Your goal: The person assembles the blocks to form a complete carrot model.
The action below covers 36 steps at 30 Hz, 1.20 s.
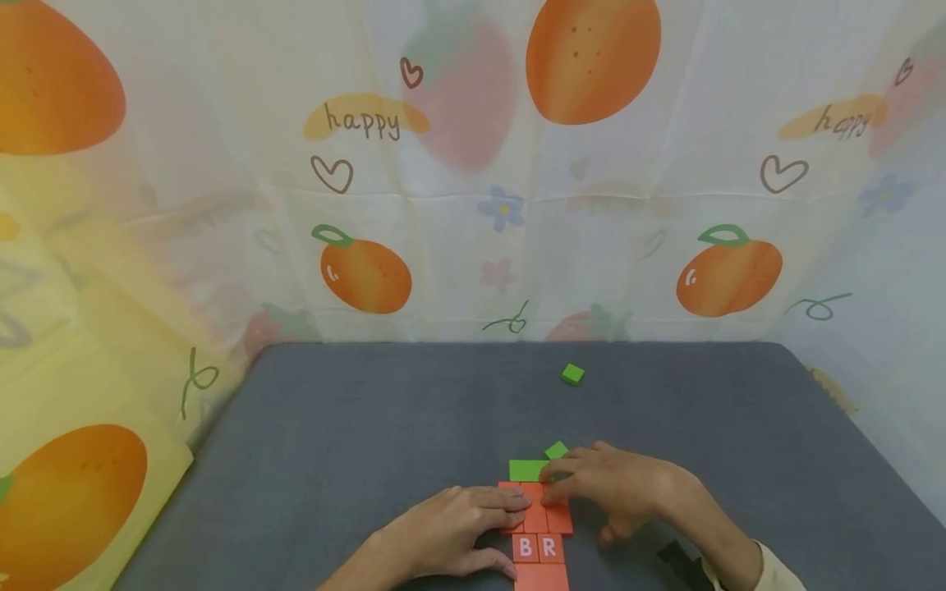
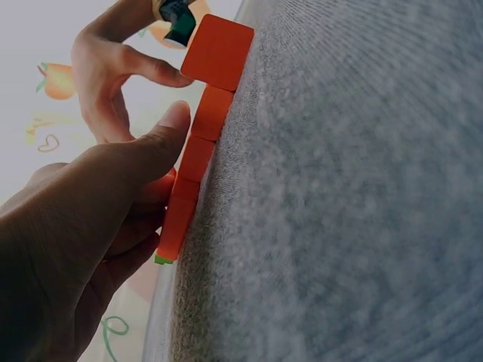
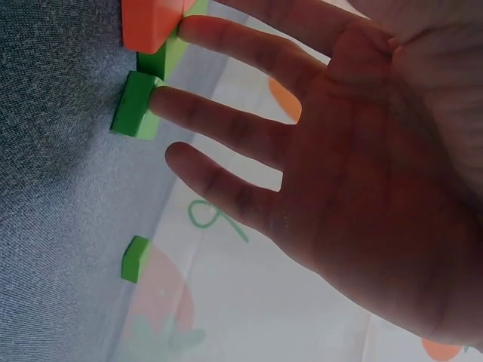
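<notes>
In the head view, flat orange blocks (image 1: 534, 509) lie in rows, with two lettered B and R blocks (image 1: 525, 547) and a larger orange block (image 1: 541, 577) nearer to me. A green block (image 1: 523, 470) adjoins their far end, with a turned green block (image 1: 556, 450) beyond it. My left hand (image 1: 458, 532) rests its fingers on the orange blocks' left side, its thumb beside the larger block. From the right, my right hand (image 1: 636, 488) reaches over with fingers spread; its fingertips touch the orange and green blocks. In the right wrist view, one fingertip meets a separate green block (image 3: 136, 105).
A loose green block (image 1: 572, 374) lies near the far edge of the grey cloth-covered table (image 1: 355, 435). Behind the table hangs a fruit-patterned curtain (image 1: 473, 246). A dark band (image 1: 683, 565) sits at my right wrist.
</notes>
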### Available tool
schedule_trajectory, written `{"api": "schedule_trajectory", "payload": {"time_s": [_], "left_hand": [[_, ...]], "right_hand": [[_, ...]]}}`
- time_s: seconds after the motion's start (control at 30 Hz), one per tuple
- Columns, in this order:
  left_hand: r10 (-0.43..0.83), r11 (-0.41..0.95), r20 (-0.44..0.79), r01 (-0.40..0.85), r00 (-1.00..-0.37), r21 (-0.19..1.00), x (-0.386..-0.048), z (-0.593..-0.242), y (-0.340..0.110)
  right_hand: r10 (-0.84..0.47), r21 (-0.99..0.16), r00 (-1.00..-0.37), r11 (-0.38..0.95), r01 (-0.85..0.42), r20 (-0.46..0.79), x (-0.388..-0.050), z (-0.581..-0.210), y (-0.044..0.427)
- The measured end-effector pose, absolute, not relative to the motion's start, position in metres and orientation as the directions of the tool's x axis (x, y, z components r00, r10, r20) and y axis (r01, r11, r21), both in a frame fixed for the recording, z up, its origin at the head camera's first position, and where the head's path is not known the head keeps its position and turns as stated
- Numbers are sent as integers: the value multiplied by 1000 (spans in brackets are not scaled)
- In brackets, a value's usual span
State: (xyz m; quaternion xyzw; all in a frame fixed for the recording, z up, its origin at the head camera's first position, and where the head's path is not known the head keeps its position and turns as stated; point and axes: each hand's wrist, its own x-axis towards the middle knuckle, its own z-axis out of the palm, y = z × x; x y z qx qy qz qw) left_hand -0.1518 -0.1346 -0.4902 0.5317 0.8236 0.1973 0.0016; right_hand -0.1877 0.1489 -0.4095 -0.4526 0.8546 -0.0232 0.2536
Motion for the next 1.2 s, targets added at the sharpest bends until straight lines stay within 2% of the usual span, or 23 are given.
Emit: {"api": "schedule_trajectory", "payload": {"time_s": [0.37, 0.63, 1.2], "left_hand": [[879, 360, 193, 872, -436, 331, -152, -489, -135], [876, 371, 190, 872, -443, 321, -152, -488, -135], [880, 371, 190, 881, -434, 292, -155, -488, -136]], "right_hand": [[-835, -345, -416, 533, -772, -360, -193, -402, 156], [-812, -320, -428, 559, -765, -397, -195, -405, 152], [-815, -359, -427, 563, -744, -392, -195, -410, 149]]}}
